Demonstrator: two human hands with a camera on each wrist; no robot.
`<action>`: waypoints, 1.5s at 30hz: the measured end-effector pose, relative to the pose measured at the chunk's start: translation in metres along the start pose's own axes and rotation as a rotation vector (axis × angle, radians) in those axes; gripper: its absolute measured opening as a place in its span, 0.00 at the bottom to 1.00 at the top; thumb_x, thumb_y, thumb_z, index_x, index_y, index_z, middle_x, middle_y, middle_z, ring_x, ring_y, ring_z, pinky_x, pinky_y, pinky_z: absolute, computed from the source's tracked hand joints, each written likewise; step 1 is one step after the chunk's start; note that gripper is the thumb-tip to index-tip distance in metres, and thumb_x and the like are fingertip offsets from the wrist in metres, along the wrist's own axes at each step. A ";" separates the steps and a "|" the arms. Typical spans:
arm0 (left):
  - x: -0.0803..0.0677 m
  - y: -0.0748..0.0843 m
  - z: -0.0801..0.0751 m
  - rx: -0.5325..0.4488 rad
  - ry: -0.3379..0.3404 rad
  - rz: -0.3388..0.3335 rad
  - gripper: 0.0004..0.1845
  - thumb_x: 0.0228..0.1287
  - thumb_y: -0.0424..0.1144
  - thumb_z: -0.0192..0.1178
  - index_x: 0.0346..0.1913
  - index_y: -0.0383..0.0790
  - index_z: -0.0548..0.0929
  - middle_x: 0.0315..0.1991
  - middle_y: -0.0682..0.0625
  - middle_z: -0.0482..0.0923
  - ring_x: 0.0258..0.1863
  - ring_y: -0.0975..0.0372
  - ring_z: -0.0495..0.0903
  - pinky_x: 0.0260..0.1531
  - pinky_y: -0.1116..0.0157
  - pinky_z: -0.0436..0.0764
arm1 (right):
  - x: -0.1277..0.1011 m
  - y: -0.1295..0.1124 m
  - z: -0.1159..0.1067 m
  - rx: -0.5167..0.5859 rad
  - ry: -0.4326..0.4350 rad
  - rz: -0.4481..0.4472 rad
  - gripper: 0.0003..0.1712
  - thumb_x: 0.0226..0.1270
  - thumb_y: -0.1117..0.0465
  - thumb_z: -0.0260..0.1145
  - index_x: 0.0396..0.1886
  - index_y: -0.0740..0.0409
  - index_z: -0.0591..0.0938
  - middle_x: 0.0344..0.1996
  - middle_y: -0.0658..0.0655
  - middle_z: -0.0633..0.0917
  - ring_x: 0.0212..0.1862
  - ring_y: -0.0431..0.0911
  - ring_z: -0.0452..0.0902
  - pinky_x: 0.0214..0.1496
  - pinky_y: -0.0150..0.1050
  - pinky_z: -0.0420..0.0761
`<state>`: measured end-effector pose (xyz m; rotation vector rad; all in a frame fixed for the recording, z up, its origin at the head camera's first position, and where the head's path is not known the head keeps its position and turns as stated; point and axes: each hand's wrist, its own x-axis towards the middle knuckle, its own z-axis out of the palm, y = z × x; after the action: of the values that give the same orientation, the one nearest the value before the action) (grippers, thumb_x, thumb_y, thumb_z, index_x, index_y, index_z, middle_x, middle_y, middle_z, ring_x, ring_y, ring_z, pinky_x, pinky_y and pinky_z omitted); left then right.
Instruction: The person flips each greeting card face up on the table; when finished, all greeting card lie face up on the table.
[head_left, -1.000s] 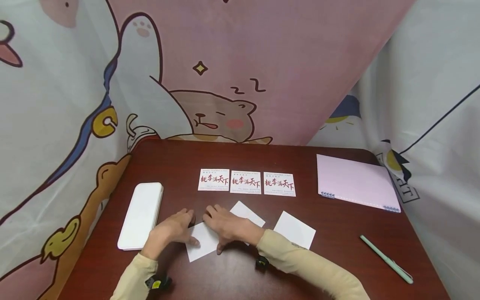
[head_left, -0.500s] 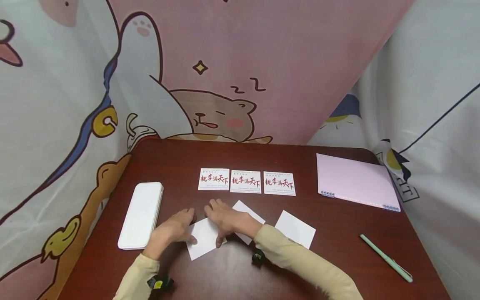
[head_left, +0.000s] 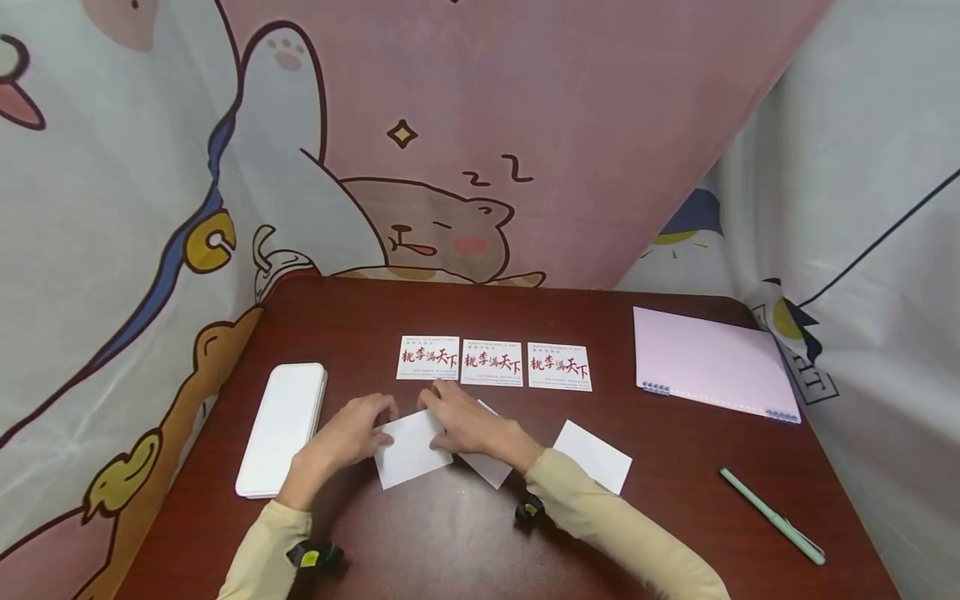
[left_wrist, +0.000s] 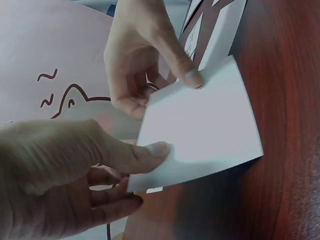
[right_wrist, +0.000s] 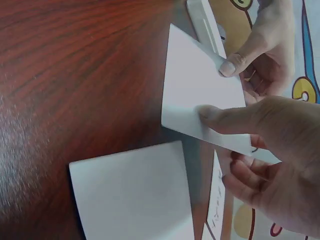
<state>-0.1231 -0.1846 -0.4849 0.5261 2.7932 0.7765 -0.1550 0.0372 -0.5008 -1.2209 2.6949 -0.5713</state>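
Both hands hold one white card (head_left: 412,454) by its far edge, blank side up. My left hand (head_left: 351,432) pinches its left corner, thumb on top and fingers beneath, as the left wrist view shows. On the other corner, my right hand (head_left: 468,425) pinches the card the same way, its thumb (right_wrist: 215,114) lying on the white face. The card is tilted, its far side lifted off the table. Partly under the right hand lies a second blank card (head_left: 491,469), and a third blank card (head_left: 592,457) lies beyond the right wrist.
Three cards with red lettering, among them a middle one (head_left: 491,363), lie in a row behind the hands. A white case (head_left: 281,431) is at left. A pink notebook (head_left: 712,362) and a green pen (head_left: 772,517) lie at right. Printed cloth (head_left: 562,150) surrounds the table.
Both hands have moved away from the person, and the card they hold has been raised off the table. The other cards have stayed in place.
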 end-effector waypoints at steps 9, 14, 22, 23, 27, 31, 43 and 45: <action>0.004 0.004 -0.006 0.035 0.194 0.174 0.13 0.55 0.26 0.73 0.38 0.45 0.83 0.33 0.54 0.78 0.30 0.66 0.75 0.30 0.67 0.78 | -0.006 0.010 -0.018 0.025 0.206 -0.113 0.08 0.70 0.64 0.67 0.46 0.55 0.82 0.42 0.52 0.82 0.42 0.42 0.80 0.45 0.35 0.83; 0.005 0.007 -0.012 0.043 0.299 0.243 0.14 0.52 0.24 0.73 0.35 0.45 0.84 0.30 0.55 0.78 0.29 0.65 0.78 0.31 0.65 0.81 | -0.008 0.012 -0.024 0.038 0.285 -0.151 0.03 0.71 0.62 0.66 0.42 0.53 0.84 0.38 0.50 0.84 0.37 0.40 0.79 0.42 0.34 0.82; 0.006 0.002 -0.010 0.043 0.287 0.245 0.11 0.53 0.25 0.74 0.27 0.45 0.84 0.29 0.56 0.80 0.29 0.66 0.81 0.31 0.65 0.83 | -0.009 0.013 -0.019 0.036 0.233 -0.159 0.05 0.69 0.61 0.70 0.41 0.51 0.89 0.39 0.46 0.87 0.37 0.36 0.82 0.42 0.27 0.82; 0.006 0.001 -0.009 0.038 0.276 0.246 0.11 0.52 0.24 0.74 0.27 0.44 0.84 0.29 0.56 0.80 0.30 0.65 0.82 0.32 0.64 0.84 | -0.010 0.013 -0.018 0.033 0.222 -0.157 0.05 0.68 0.61 0.70 0.41 0.51 0.89 0.39 0.46 0.88 0.37 0.36 0.83 0.42 0.27 0.82; 0.006 -0.003 -0.004 0.012 0.232 0.241 0.11 0.53 0.23 0.73 0.27 0.42 0.84 0.30 0.55 0.83 0.33 0.63 0.84 0.36 0.62 0.86 | -0.010 0.012 -0.013 0.011 0.195 -0.158 0.05 0.66 0.60 0.72 0.40 0.50 0.91 0.36 0.44 0.88 0.36 0.35 0.83 0.42 0.27 0.82; 0.006 -0.007 0.002 0.000 0.181 0.189 0.12 0.52 0.24 0.73 0.30 0.45 0.86 0.30 0.56 0.84 0.31 0.64 0.81 0.34 0.65 0.82 | -0.012 0.012 -0.008 -0.016 0.167 -0.159 0.05 0.65 0.58 0.73 0.40 0.49 0.91 0.37 0.44 0.89 0.38 0.36 0.85 0.46 0.30 0.83; 0.007 -0.013 0.021 0.015 0.157 0.143 0.15 0.47 0.26 0.77 0.33 0.46 0.86 0.30 0.53 0.83 0.28 0.61 0.77 0.31 0.66 0.75 | -0.016 0.022 0.006 -0.048 0.143 -0.144 0.06 0.62 0.55 0.76 0.38 0.47 0.92 0.37 0.44 0.90 0.38 0.37 0.86 0.46 0.31 0.84; 0.007 -0.013 0.022 0.013 0.156 0.141 0.15 0.46 0.25 0.77 0.34 0.45 0.85 0.30 0.53 0.83 0.28 0.61 0.77 0.31 0.65 0.75 | -0.017 0.023 0.008 -0.047 0.141 -0.137 0.06 0.61 0.55 0.76 0.38 0.47 0.92 0.37 0.44 0.90 0.38 0.37 0.86 0.46 0.32 0.84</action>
<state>-0.1268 -0.1818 -0.5112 0.6998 2.9302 0.8635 -0.1574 0.0613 -0.5174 -1.4374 2.7690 -0.6378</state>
